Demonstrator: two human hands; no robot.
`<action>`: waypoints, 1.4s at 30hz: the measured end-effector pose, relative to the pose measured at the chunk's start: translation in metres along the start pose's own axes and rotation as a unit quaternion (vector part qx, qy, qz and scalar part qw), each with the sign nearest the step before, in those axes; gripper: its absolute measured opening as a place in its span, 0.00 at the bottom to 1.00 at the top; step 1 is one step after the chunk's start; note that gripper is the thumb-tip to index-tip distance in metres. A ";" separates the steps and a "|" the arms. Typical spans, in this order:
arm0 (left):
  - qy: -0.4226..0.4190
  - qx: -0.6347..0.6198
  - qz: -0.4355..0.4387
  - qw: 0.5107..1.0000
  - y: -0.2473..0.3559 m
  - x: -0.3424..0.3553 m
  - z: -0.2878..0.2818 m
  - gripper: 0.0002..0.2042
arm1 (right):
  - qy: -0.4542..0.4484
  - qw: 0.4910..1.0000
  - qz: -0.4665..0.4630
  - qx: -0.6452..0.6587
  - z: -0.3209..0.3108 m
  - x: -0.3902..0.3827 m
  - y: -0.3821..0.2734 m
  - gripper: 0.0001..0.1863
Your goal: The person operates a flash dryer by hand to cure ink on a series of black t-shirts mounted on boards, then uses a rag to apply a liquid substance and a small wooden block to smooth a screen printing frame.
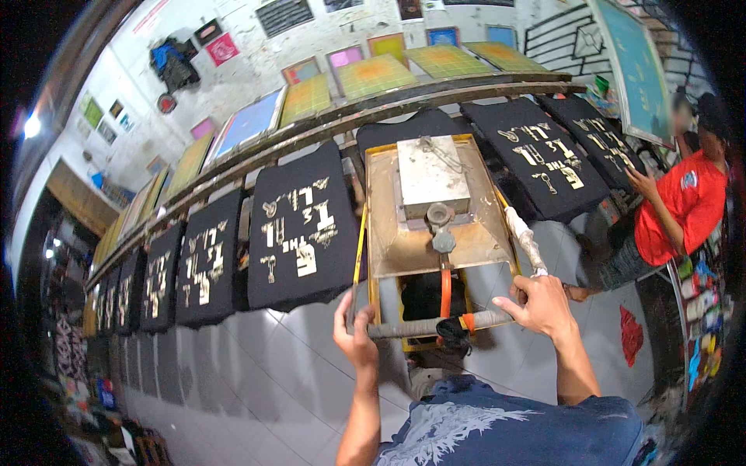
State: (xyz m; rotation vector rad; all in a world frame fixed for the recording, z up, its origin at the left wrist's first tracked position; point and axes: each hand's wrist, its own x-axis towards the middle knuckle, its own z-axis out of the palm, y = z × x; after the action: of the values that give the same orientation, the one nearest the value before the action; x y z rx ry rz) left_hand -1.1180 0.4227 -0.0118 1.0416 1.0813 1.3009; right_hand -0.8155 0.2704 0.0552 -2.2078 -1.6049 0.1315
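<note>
A rusty, tapered metal heater hood [381, 245] with a pale box [434, 182] on top stands before me, over a black shirt [404, 128] that it mostly covers. From a grey fitting at its front, an orange hose [445, 293] runs down to a wrapped grey handle bar [412, 329]. My left hand [354, 334] is closed round the bar's left end, beside a yellow rod [360, 245]. At the right end, my right hand [542, 304] curls over the frame corner with its thumb along the bar, next to a white-wrapped side rail [525, 239].
Black shirts with cream prints lie in a row on both sides, one [294, 225] close left, another [536, 159] right. Framed screens [377, 75] line a rack behind. A person in a red shirt [684, 206] sits at right; a red cloth [631, 335] lies on the tiled floor.
</note>
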 end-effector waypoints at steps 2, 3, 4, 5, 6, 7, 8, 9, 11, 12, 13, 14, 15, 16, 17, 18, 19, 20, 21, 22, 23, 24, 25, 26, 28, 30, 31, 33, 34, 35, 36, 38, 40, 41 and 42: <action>0.000 0.080 0.078 0.994 -0.002 0.001 -0.004 0.25 | 0.032 0.998 0.053 -0.010 0.009 -0.007 -0.008 0.29; -0.006 0.091 0.113 0.989 -0.009 0.008 -0.006 0.24 | 0.049 0.995 0.084 -0.005 0.004 -0.003 -0.018 0.30; -0.012 0.100 0.148 0.984 -0.014 0.015 -0.006 0.23 | 0.052 0.994 0.100 -0.017 0.003 -0.002 -0.022 0.30; -0.027 0.109 0.131 0.985 -0.002 0.017 -0.002 0.23 | 0.060 0.991 0.116 -0.030 0.005 -0.004 -0.025 0.30; -0.033 0.076 0.106 0.991 -0.009 0.022 -0.004 0.23 | 0.068 0.988 0.128 -0.043 0.008 -0.004 -0.028 0.30; -0.043 0.075 0.105 0.991 -0.012 0.029 -0.011 0.23 | 0.047 0.987 0.153 -0.022 0.011 -0.002 -0.030 0.30; -0.048 0.067 0.098 0.992 -0.013 0.036 -0.012 0.22 | 0.028 0.985 0.170 -0.033 0.015 -0.001 -0.035 0.30; -0.066 0.079 0.115 0.988 -0.005 0.042 -0.010 0.21 | 0.007 0.981 0.189 -0.047 0.019 -0.006 -0.036 0.31; -0.087 0.058 0.087 0.991 -0.012 0.069 -0.012 0.19 | -0.038 0.969 0.240 -0.037 0.016 -0.002 -0.050 0.31; -0.096 0.043 0.065 0.992 -0.007 0.081 -0.009 0.19 | -0.032 0.966 0.255 -0.039 0.020 -0.001 -0.058 0.31; -0.113 0.071 0.096 0.986 -0.009 0.097 -0.011 0.18 | -0.027 0.962 0.269 -0.041 0.024 -0.001 -0.065 0.30; -0.130 0.065 0.080 0.986 -0.009 0.112 -0.013 0.18 | -0.025 0.958 0.282 -0.043 0.031 -0.002 -0.075 0.30; -0.153 0.064 0.061 0.984 -0.007 0.128 -0.013 0.18 | 0.006 0.960 0.274 -0.050 0.037 -0.004 -0.085 0.29; -0.175 0.063 0.041 0.982 -0.007 0.142 -0.015 0.17 | 0.037 0.962 0.265 -0.058 0.044 -0.008 -0.097 0.29; -0.188 0.052 0.057 0.979 -0.010 0.157 -0.016 0.17 | 0.072 0.963 0.250 -0.066 0.049 -0.003 -0.107 0.28; -0.202 0.052 0.070 0.976 -0.017 0.172 -0.021 0.17 | 0.088 0.960 0.259 -0.059 0.055 0.000 -0.118 0.28; -0.216 0.053 0.082 0.972 -0.024 0.188 -0.023 0.17 | 0.105 0.956 0.267 -0.052 0.062 0.003 -0.129 0.27; -0.230 0.054 0.086 0.968 -0.031 0.196 -0.027 0.17 | 0.114 0.952 0.280 -0.048 0.066 0.001 -0.140 0.27; -0.245 0.041 0.029 0.968 -0.014 0.205 -0.027 0.17 | 0.101 0.948 0.298 -0.050 0.069 0.005 -0.153 0.26; -0.246 0.022 0.040 0.968 -0.021 0.213 -0.032 0.17 | 0.076 0.947 0.308 -0.058 0.070 0.006 -0.166 0.26; -0.260 0.026 0.033 0.965 -0.014 0.224 -0.037 0.17 | 0.057 0.945 0.315 -0.064 0.072 0.010 -0.180 0.26; -0.271 0.031 0.022 0.962 -0.008 0.234 -0.044 0.17 | 0.033 0.944 0.321 -0.070 0.073 0.013 -0.191 0.27; -0.276 0.034 0.025 0.960 -0.011 0.248 -0.051 0.17 | 0.052 0.953 0.294 -0.058 0.080 0.014 -0.199 0.28; -0.271 0.027 -0.017 0.962 0.001 0.251 -0.054 0.17 | 0.057 0.952 0.297 -0.053 0.084 0.016 -0.211 0.28; -0.296 0.050 0.042 0.953 -0.002 0.273 -0.061 0.17 | 0.067 0.950 0.303 -0.044 0.090 0.021 -0.235 0.29; -0.312 0.043 0.021 0.949 -0.002 0.283 -0.065 0.18 | 0.065 0.947 0.312 -0.042 0.097 0.022 -0.244 0.29; -0.317 0.051 0.033 0.947 -0.004 0.287 -0.066 0.19 | 0.057 0.946 0.317 -0.042 0.097 0.023 -0.248 0.29; -0.331 0.055 0.056 0.940 -0.005 0.297 -0.064 0.19 | 0.039 0.949 0.309 -0.041 0.099 0.024 -0.254 0.29; -0.338 0.049 0.046 0.939 -0.007 0.303 -0.061 0.18 | 0.028 0.954 0.294 -0.042 0.099 0.025 -0.256 0.29; -0.343 0.045 0.038 0.938 -0.006 0.309 -0.061 0.18 | 0.017 0.960 0.277 -0.041 0.100 0.027 -0.259 0.29; -0.347 0.040 0.033 0.936 -0.005 0.316 -0.061 0.18 | -0.018 0.961 0.274 -0.033 0.100 0.031 -0.261 0.30; -0.355 0.032 0.022 0.934 -0.003 0.327 -0.060 0.18 | -0.087 0.960 0.267 -0.017 0.097 0.041 -0.264 0.33; -0.374 0.024 0.026 0.927 -0.005 0.349 -0.056 0.18 | -0.136 0.957 0.253 0.033 0.095 0.049 -0.269 0.34; -0.394 0.029 0.041 0.918 -0.003 0.360 -0.054 0.18 | -0.157 0.955 0.245 0.058 0.094 0.054 -0.269 0.34; -0.406 0.039 0.057 0.911 -0.002 0.369 -0.053 0.19 | -0.184 0.951 0.224 0.104 0.092 0.057 -0.266 0.34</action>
State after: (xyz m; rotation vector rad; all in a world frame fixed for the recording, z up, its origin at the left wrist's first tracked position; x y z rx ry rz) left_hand -1.1764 0.7903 -0.0298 1.5336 0.4356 0.7660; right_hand -1.0621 0.4165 0.0799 -2.4349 -1.1499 0.8451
